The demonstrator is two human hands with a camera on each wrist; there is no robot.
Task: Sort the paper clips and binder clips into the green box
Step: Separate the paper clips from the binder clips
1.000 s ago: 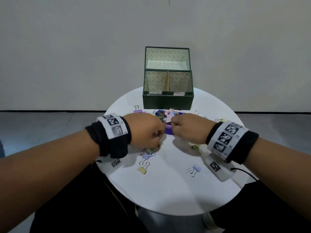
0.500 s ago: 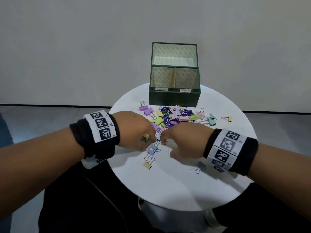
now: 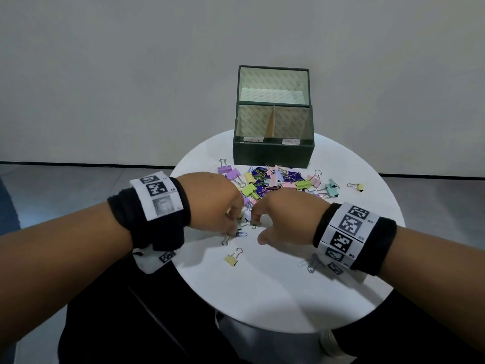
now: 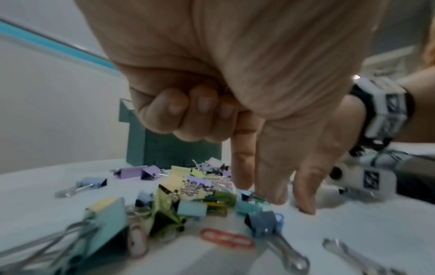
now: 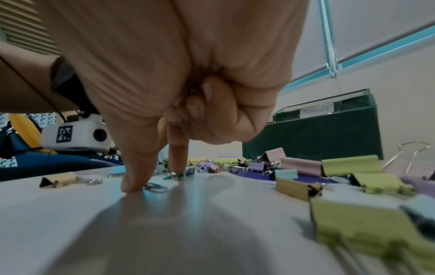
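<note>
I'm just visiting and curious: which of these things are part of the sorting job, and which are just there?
Part of the job:
binder clips
paper clips
green box
left hand
right hand

Just there:
round white table
wrist bands with printed markers

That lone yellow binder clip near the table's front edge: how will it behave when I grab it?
The yellow binder clip looks small, so probably light. Its wedge body lies flat on the white table, so rolling seems unlikely. The wire handles stick out and likely pivot; pinching the body seems steadier.
</note>
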